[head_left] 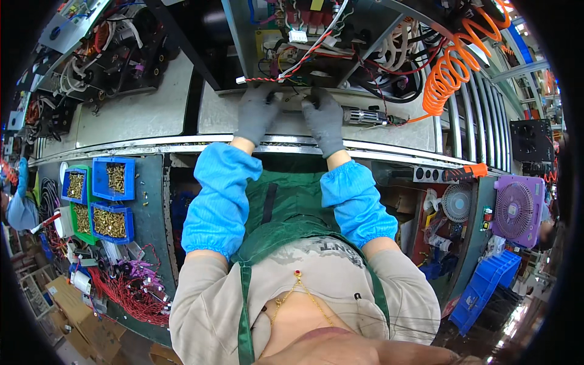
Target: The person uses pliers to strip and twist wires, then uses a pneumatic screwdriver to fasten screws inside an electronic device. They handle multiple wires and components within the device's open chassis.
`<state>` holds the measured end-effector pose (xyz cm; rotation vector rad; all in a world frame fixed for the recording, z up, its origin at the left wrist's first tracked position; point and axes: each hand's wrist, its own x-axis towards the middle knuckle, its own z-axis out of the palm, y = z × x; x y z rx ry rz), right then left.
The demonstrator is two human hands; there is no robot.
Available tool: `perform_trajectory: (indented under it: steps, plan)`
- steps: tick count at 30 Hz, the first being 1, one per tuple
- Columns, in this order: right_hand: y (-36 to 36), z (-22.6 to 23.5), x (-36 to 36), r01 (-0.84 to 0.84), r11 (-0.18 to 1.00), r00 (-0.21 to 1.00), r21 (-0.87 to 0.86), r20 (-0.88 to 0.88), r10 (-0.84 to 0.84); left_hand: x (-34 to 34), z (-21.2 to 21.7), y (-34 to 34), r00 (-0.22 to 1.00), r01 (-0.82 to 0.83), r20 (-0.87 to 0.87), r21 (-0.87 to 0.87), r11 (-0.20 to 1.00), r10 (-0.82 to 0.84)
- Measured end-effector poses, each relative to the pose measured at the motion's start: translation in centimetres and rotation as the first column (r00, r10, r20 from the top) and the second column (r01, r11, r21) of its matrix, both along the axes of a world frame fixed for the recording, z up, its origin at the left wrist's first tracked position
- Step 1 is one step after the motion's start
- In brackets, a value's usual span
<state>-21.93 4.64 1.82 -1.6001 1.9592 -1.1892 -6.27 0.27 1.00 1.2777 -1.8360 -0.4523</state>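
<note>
On the green desk (146,226) to the person's left, three blue bins and a green one stand close together. The upper right blue bin (114,196), the lower right blue bin (130,214) and the smaller left blue bin (75,200) all hold loose brass-coloured hardware, as does the green bin (85,238). A few loose pieces lie beside them. On the right, a blue crate (486,286) stands tilted near a purple fan (518,210).

The open chassis (246,45) is straight ahead, at the top of the view, its lower edge by the gloved hands. It has a grey metal frame, packed with white, red, black and blue wires. A red-and-white twisted lead (313,52) crosses its front, ending in a white plug near the left hand (258,114).

Both hands are at that lower edge; the left fingers and those of the right hand (324,120) bend inward, but whether they grasp anything I cannot tell. A powered driver (365,116) lies just beside the right hand, near a coiled orange hose (443,88).
</note>
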Motion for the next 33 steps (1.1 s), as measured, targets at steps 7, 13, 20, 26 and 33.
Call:
perform_trajectory:
  steps: [7, 13, 20, 26, 33]
  plan:
    - [0.2, -1.0, -2.0, 0.0, 1.0, 0.998, 0.01, 0.062, -0.001, -1.9, -0.2, -2.3, 0.873, -0.11, 0.488, 0.151, 0.982, 0.023]
    - [-0.2, -0.2, -1.1, -0.036, 0.997, 0.981, 0.069, 0.191, 0.023, -1.6, -0.8, -5.2, 0.688, -0.072, 0.718, 0.212, 0.975, -0.106]
    - [-1.7, -2.1, -1.5, -0.063, 0.998, 0.97, -0.019, 0.236, 0.065, -1.9, 2.9, -5.1, 0.753, -0.087, 0.582, 0.55, 0.831, -0.306]
    - [-1.9, -0.6, -0.9, -0.07, 0.997, 0.959, 0.034, 0.279, 0.058, -1.4, 1.5, -4.4, 0.849, -0.069, 0.507, 0.39, 0.918, -0.151]
    - [-4.3, 0.2, -0.1, -0.094, 0.994, 0.996, -0.048, -0.012, 0.094, -0.6, 0.5, -4.9, 0.74, 0.076, 0.609, 0.346, 0.935, -0.286]
